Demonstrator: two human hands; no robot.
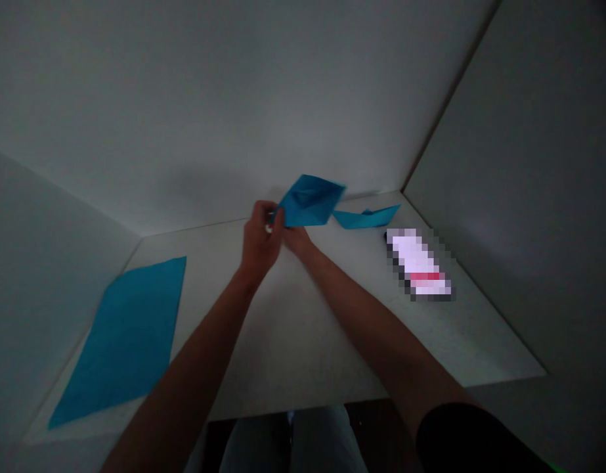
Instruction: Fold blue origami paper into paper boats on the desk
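Above the far part of the table, a blue folded paper boat [315, 203] is held up, tilted so that its inner folds show. My left hand [263, 233] is closed on its left corner, thumb in front. My right hand [297, 238] reaches in just under the paper, touching or very near it; its fingers are hidden behind the paper and my left hand. To the right, a second blue paper boat [366, 218] rests on the table by the back wall.
A flat sheet of blue paper [125, 335] lies on the left of the white table [283, 355]. A phone with a lit, pixelated screen [418, 263] lies at the right. Walls [263, 98] enclose the table at the back and on both sides.
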